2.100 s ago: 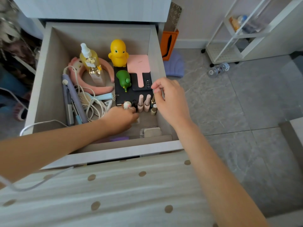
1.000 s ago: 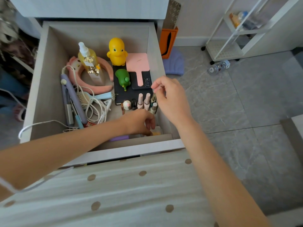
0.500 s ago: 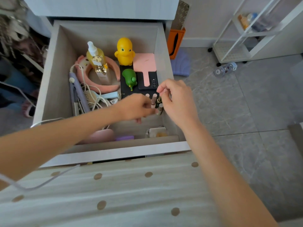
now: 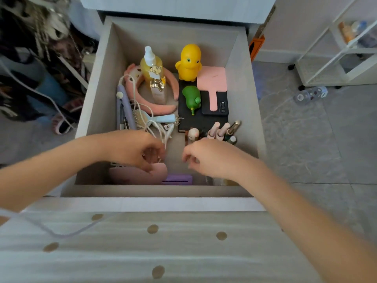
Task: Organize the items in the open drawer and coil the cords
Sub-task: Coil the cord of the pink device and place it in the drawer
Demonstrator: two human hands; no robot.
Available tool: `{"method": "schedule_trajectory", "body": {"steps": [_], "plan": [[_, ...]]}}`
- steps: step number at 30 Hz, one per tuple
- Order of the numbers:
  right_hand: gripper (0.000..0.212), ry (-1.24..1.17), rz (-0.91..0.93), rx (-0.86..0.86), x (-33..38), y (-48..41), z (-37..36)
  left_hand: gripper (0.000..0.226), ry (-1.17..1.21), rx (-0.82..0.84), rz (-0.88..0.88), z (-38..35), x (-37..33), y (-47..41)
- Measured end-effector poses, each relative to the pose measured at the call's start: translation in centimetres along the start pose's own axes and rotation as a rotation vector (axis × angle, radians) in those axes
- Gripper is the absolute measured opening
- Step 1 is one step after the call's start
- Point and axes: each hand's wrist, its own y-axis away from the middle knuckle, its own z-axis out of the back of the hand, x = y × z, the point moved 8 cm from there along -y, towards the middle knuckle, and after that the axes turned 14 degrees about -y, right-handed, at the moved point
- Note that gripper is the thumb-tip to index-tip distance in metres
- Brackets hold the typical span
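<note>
The open pale wooden drawer [image 4: 98,103] fills the middle of the view. Taking its floor as a clock face, the tangled white cord [image 4: 157,127] lies at about 8 o'clock, not coiled, over the pale blue hairbrush [image 4: 161,119] and beside the lilac hair straightener [image 4: 125,105]. The left hand [image 4: 140,154] is at 7 o'clock above a pink rounded case [image 4: 132,175]. Its fingers are curled inward next to the cord's loops, and I cannot tell if they grasp anything. The right hand [image 4: 208,158] is at 5 o'clock, just before the row of small cosmetic tubes [image 4: 221,131]. Its fingers are bent downward, and I cannot tell if they hold something. The yellow plastic duck [image 4: 188,62] stands at 12 o'clock.
</note>
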Motion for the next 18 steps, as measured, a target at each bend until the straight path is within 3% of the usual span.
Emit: {"method": "schedule_trajectory", "body": {"steps": [2, 7, 13, 16, 18], "plan": [[0.029, 0.006, -0.027, 0.123, 0.0, -1.3, -1.3, 0.028, -0.164, 0.038, 0.040, -0.8, 0.7, 0.4], [0.038, -0.030, -0.029, 0.261, 0.8, -3.3, -2.5, 0.016, -0.104, -0.002, 0.012, -0.9, 0.7, 0.3], [0.025, -0.612, -0.013, 0.033, 1.9, -4.6, -0.9, 0.025, 0.266, -0.279, 0.028, 1.9, 1.9, 1.3], [0.004, -0.850, 0.047, -0.054, 2.0, -4.0, 1.1, 0.026, 0.500, -0.453, 0.017, 3.7, 2.3, 2.1], [0.010, -0.944, 0.076, -0.108, 1.8, -3.4, 2.5, 0.025, 0.643, -0.479, 0.008, 4.3, 2.4, 2.5]]}}
